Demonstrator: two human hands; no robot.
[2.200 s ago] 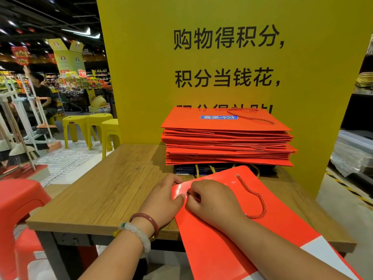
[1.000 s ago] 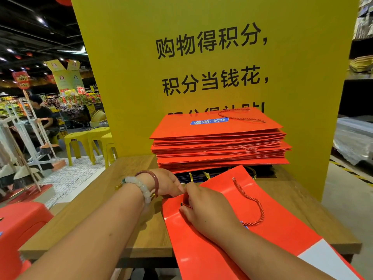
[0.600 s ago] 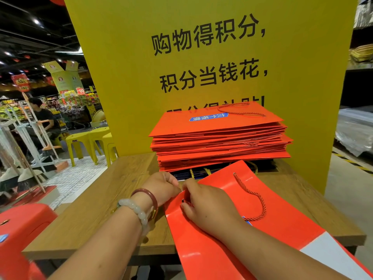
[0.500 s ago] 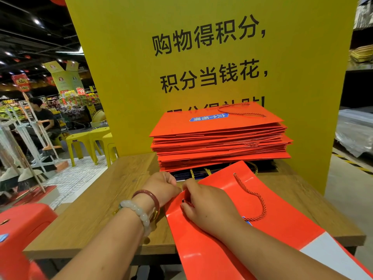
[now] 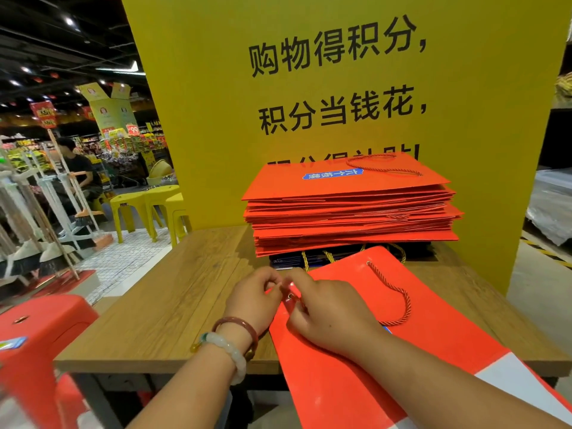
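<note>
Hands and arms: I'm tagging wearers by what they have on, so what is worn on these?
Both forearms are bare, no sleeves in view. The left hand has two bracelets at its wrist: a smooth dark red bangle and, behind it, a pale whitish-green bead bracelet with one amber bead. The right hand has no band or watch at its wrist.

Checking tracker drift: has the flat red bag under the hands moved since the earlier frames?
No. The red bag keeps its far corner at the foot of the stack, overhanging the table edge as before.
</note>
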